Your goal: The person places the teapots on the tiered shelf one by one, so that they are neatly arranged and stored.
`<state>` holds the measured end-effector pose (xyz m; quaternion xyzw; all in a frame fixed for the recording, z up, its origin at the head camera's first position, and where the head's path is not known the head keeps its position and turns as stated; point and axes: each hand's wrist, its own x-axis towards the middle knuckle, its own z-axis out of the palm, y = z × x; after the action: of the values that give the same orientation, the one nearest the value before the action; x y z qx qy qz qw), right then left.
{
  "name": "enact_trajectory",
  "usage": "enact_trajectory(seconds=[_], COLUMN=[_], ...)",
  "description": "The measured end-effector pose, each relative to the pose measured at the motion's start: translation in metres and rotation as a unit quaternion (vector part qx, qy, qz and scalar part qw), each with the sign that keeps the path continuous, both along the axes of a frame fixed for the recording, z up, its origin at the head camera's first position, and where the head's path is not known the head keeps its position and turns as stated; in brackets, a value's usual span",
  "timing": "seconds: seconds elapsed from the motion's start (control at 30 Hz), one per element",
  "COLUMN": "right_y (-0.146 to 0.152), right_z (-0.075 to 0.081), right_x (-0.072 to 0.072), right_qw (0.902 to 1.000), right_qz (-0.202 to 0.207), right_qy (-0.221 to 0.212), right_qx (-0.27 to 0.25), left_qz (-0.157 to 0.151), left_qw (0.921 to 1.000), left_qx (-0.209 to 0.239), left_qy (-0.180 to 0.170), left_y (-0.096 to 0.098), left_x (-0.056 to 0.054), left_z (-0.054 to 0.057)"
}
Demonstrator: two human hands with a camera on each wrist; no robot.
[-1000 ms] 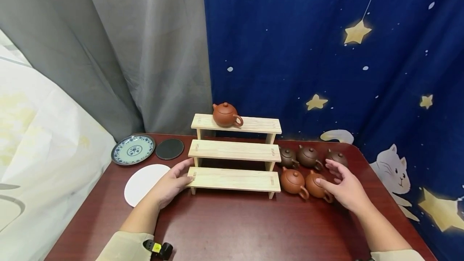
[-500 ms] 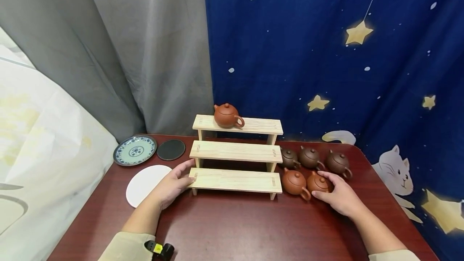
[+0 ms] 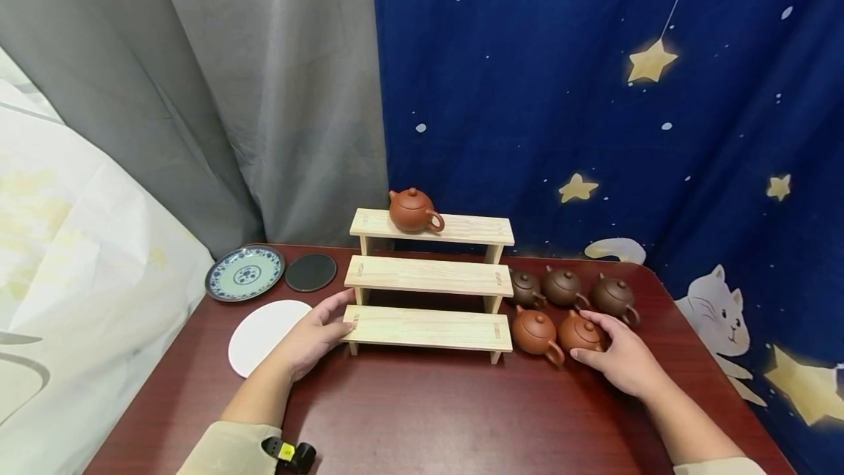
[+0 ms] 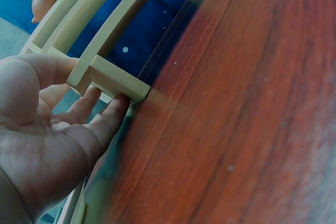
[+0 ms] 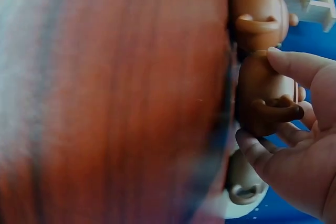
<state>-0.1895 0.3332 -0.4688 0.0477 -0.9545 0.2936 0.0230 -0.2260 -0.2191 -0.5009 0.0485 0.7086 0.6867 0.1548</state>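
Note:
My left hand [image 3: 315, 339] holds the left end of the lowest board of a three-step wooden display stand [image 3: 428, 327]. In the left wrist view its thumb lies on the board's end and the fingers reach round the leg [image 4: 118, 77]. At the right, my right hand [image 3: 623, 359] grips a reddish-brown clay teapot [image 3: 580, 333] that stands on the table. Thumb and fingers sit on opposite sides of its body, its handle [image 5: 278, 113] between them in the right wrist view. A matching teapot [image 3: 535, 330] stands just left of it. Another reddish-brown teapot [image 3: 412, 211] is on the top board.
Behind the right hand, three dark brown teapots [image 3: 563, 286] stand in a row beside the stand. To the left lie a blue-patterned plate [image 3: 245, 274], a black round disc [image 3: 311, 273] and a white round disc [image 3: 260, 339]. Curtains hang behind the table [image 3: 422, 416].
My right hand has come down and toward me from above the teapots and closed round the right-hand reddish-brown teapot. My left hand stays on the stand.

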Motion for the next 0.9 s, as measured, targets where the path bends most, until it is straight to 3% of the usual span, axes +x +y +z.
enact_trajectory(seconds=[0.17, 0.43, 0.6, 0.9], right_y=[-0.001, -0.024, -0.047, -0.089], right_z=[0.024, 0.078, 0.105, 0.130], right_x=[0.003, -0.002, -0.017, -0.054], right_qw=[0.9994, 0.9968, 0.9950, 0.9896], right_qz=[-0.003, 0.016, 0.043, 0.091], right_qy=[0.034, 0.073, 0.076, 0.073], right_qx=[0.004, -0.028, -0.048, -0.085], left_qz=[-0.002, -0.002, -0.003, -0.005], left_qw=[1.0000, 1.0000, 1.0000, 1.0000], left_qx=[-0.001, -0.003, -0.006, -0.005], left_qy=[-0.001, 0.001, 0.001, 0.003], left_y=[0.000, -0.001, -0.002, -0.002], left_x=[0.000, -0.001, 0.000, 0.000], left_z=[-0.001, 0.000, 0.001, 0.001])
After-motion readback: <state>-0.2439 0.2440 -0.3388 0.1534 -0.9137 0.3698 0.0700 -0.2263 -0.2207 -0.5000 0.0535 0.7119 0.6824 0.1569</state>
